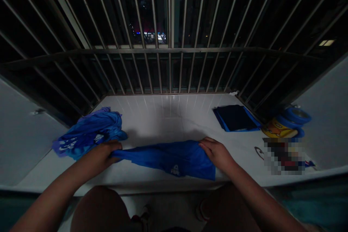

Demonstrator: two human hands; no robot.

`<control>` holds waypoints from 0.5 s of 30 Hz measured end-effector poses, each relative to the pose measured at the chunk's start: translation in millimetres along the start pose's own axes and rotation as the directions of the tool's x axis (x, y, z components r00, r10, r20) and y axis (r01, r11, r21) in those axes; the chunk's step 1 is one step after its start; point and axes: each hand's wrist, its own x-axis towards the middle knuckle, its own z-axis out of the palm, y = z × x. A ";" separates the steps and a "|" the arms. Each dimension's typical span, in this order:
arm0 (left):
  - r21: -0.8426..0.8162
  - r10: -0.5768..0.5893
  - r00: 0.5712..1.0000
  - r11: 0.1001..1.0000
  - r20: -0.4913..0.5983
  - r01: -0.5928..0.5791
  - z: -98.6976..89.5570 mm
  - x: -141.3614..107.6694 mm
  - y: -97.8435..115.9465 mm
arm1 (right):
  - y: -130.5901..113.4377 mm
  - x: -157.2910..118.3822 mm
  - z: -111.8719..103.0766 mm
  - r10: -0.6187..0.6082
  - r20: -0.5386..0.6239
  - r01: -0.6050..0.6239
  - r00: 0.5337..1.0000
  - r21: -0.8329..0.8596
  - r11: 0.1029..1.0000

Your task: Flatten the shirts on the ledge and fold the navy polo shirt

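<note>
A blue garment [168, 157] with a small white logo is stretched between my hands, over the front of the white ledge [144, 112]. My left hand [108, 152] is closed on its narrow, bunched end. My right hand [214, 150] grips the upper edge at the wider end, and a corner hangs below it. Whether it is a shirt or shorts cannot be made out. Just beyond my left hand lies a crumpled heap of blue and purple clothes [94, 127]. Farther back on the right, dark and blue clothes [236, 117] lie folded flat.
Metal window bars [170, 50] rise behind the ledge. At the right stand a blue-and-yellow container [282, 125] and a pixelated item [285, 157]. White side walls [24, 134] close in both ends. My knees [99, 208] are below the front edge.
</note>
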 end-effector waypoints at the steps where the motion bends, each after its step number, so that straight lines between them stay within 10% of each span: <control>1: -0.006 -0.010 0.998 1.000 -0.054 0.010 -10.3 2.5 0.9 | -0.9 6.6 -10.6 0.039 -0.034 -0.038 0.999 0.032 0.999; 9: 0.190 -0.013 0.936 0.978 -0.351 0.085 -139.9 97.2 40.1 | 4.1 151.0 -104.1 0.244 -0.228 -0.218 0.943 0.135 0.967; 15: 0.345 0.083 0.694 0.906 -0.715 0.247 -253.2 127.2 104.0 | -40.4 242.2 -205.4 0.008 -0.700 -0.062 0.714 -0.051 0.997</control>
